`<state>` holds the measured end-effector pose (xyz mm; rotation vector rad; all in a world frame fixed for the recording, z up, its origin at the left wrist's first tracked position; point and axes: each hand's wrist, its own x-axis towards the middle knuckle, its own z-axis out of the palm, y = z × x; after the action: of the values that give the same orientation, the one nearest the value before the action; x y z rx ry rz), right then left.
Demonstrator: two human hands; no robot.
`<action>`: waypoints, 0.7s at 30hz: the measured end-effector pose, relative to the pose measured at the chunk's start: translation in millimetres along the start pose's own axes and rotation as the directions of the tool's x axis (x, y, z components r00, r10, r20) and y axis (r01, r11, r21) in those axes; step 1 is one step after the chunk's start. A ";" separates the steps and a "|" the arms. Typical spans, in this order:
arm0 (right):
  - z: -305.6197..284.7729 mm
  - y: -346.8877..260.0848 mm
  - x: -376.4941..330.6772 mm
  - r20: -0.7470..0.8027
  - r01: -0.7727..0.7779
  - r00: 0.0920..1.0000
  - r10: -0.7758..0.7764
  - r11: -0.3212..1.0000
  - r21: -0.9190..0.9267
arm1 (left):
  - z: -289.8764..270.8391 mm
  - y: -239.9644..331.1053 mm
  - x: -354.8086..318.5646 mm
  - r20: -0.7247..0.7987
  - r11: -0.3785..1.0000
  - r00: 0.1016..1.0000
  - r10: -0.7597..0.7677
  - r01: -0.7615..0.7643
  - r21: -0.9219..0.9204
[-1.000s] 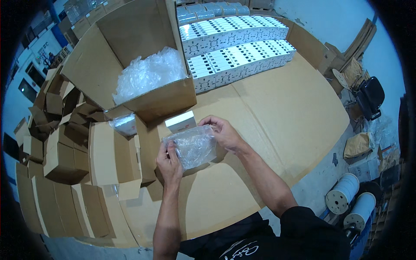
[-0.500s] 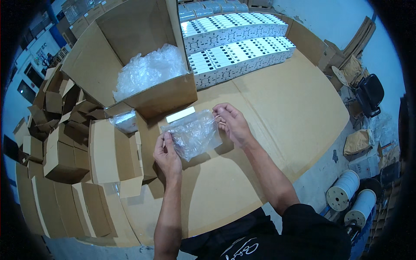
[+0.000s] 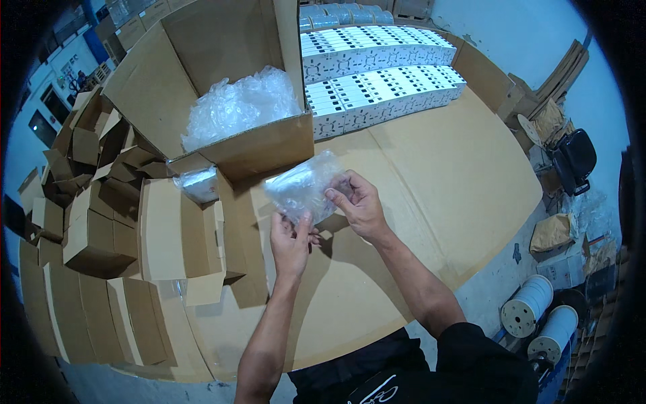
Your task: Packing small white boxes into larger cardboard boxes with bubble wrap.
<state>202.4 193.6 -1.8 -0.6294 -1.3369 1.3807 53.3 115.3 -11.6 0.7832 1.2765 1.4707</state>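
Note:
Both my hands hold a clear plastic bag [image 3: 301,186] above the cardboard-covered table [image 3: 431,175]. My left hand [image 3: 291,237] pinches its lower edge from below, and my right hand [image 3: 356,200] grips its right side. The bag is crumpled and I cannot tell what is inside it. Just behind it stands a large open carton [image 3: 222,74] filled with more clear plastic bags [image 3: 239,104]. To the left lies a small open brown box [image 3: 178,229] with a bagged item [image 3: 198,183] resting at its far end.
Rows of white printed boxes [image 3: 377,74] line the back of the table. Folded small brown boxes [image 3: 81,202] are stacked along the left. Off the table's right edge are white spools [image 3: 531,313], a black bag [image 3: 572,158] and brown paper sacks [image 3: 552,232].
The bag has been lifted up and away from my body toward the large carton. My right hand moved from over the top of the bag to its right side, and a white box showed behind the bag earlier.

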 end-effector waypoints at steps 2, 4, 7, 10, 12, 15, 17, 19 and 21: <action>-3.0 -2.6 1.2 0.005 -0.025 1.000 0.025 1.000 0.002 | -1.3 2.1 0.5 0.041 1.000 0.999 0.009 -0.009 -0.005; -6.4 -5.6 2.5 0.005 -0.049 0.999 0.049 0.999 0.005 | -4.9 2.5 2.7 0.086 1.000 0.996 0.017 -0.017 -0.009; -10.5 -9.6 3.5 -0.025 -0.006 1.000 0.004 0.996 -0.083 | -14.8 2.9 7.1 0.073 1.000 0.997 -0.029 0.029 0.000; -15.5 -12.3 2.7 -0.022 -0.017 1.000 0.016 0.998 -0.057 | -23.2 6.0 9.0 0.029 0.999 0.999 0.037 -0.038 0.024; -20.7 -14.8 2.3 -0.052 -0.072 0.996 0.069 0.995 -0.075 | -26.3 16.6 6.4 0.066 1.000 0.998 0.012 -0.012 0.006; -31.9 -23.9 3.7 -0.031 -0.116 0.993 0.114 0.989 -0.087 | -37.6 26.2 6.8 0.075 1.000 0.997 -0.013 0.012 0.008; -40.2 -24.1 2.4 0.051 -0.085 0.995 0.084 0.996 0.017 | -43.4 28.8 4.6 0.061 0.998 0.998 -0.006 0.009 -0.055; -46.6 -25.8 0.5 0.219 -0.127 0.972 0.082 0.971 0.203 | -41.6 34.9 -0.1 0.086 0.995 0.995 -0.052 0.059 -0.083; -45.5 -29.1 -0.5 0.323 -0.166 0.940 0.111 0.975 0.148 | -46.1 35.6 -0.8 0.107 0.988 0.990 -0.096 0.108 -0.111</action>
<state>252.8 204.3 14.4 -0.4035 -1.4197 1.7480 1.7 101.7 12.0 0.6969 1.1276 1.3922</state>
